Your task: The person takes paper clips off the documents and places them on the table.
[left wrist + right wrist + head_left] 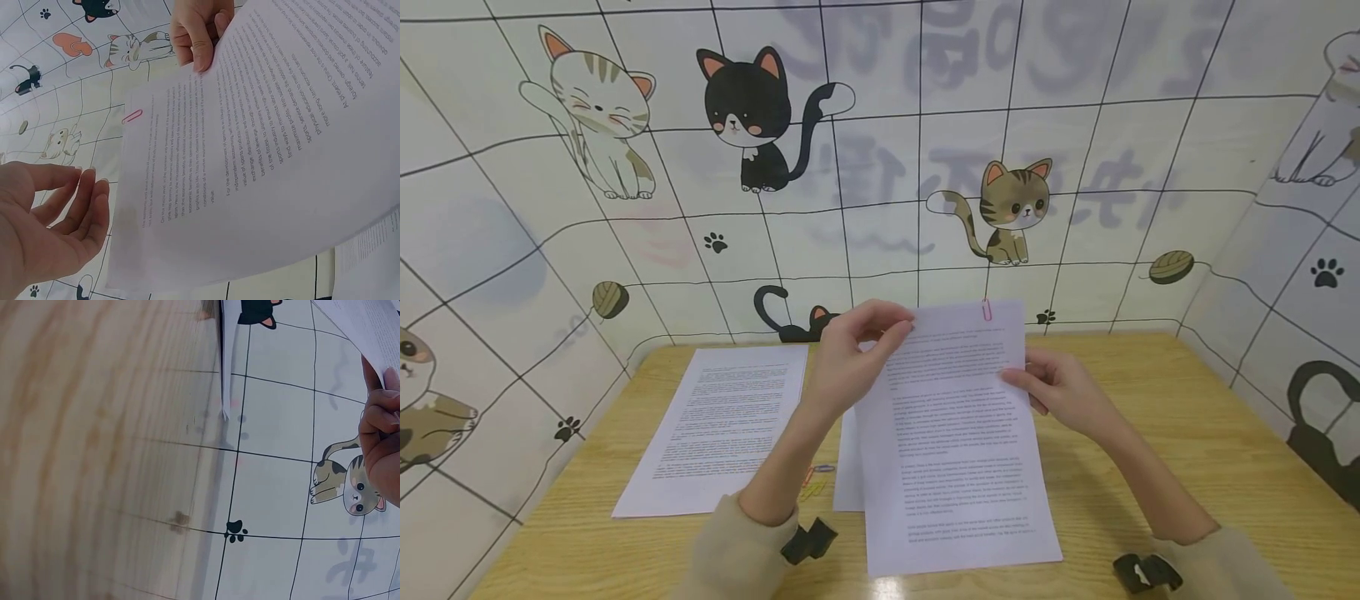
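Observation:
A printed paper document (958, 450) with a pink paper clip (987, 310) on its top edge stands raised over the table, tilted, text facing me. My right hand (1063, 390) pinches its right edge, the thumb on the printed face; the right wrist view shows this hand (382, 434) at the paper's edge. Beside the top left corner is my left hand (865, 350). In the left wrist view a gap separates the loosely bent fingers of that hand (59, 225) from the paper, and nothing lies between them.
Another printed document (722, 425) lies on the wooden table (572, 533) at the left. More white paper (848, 475) shows partly behind the raised one. Several coloured paper clips (816, 482) lie near my left forearm. A cat-patterned backdrop (880, 208) borders the table.

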Demonstrator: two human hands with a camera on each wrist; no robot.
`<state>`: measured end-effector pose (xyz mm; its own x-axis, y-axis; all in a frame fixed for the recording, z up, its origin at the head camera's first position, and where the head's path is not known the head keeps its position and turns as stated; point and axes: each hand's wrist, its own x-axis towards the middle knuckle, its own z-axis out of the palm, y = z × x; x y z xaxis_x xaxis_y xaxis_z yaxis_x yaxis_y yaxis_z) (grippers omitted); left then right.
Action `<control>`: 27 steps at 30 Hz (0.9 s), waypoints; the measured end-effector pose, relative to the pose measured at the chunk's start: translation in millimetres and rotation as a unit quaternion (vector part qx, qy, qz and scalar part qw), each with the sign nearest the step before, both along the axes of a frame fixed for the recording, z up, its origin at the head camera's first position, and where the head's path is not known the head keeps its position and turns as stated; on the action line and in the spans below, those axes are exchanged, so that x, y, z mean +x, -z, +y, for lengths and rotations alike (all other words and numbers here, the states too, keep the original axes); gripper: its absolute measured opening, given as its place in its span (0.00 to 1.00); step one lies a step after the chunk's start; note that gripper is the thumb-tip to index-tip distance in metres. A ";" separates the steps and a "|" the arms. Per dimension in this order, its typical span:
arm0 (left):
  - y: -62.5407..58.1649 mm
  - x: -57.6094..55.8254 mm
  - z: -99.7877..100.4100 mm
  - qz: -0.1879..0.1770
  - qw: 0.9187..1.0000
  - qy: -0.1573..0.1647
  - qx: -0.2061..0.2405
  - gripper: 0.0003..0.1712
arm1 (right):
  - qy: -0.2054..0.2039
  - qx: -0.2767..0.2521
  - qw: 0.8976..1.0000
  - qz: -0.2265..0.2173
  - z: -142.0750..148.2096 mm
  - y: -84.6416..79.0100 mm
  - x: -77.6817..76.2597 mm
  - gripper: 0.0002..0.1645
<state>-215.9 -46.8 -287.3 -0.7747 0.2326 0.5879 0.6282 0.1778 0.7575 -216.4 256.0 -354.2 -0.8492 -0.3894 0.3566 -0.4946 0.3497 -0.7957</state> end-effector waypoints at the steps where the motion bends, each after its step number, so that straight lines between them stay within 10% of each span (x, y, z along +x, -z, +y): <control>1: -0.5 -0.7 2.5 -0.001 1.000 -0.001 -0.001 0.06 | 0.000 0.000 1.000 0.001 -0.1 -0.1 0.1 0.14; 27: -13.1 -23.1 49.2 0.090 0.994 0.006 -0.054 0.12 | 0.015 0.010 1.000 0.000 -3.2 -4.2 3.6 0.13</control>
<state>-239.0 2.4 -274.2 -0.6553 0.3106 0.6886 0.7551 0.2430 0.6090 -212.8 252.8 -350.0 -0.8606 -0.3706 0.3493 -0.4837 0.3804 -0.7883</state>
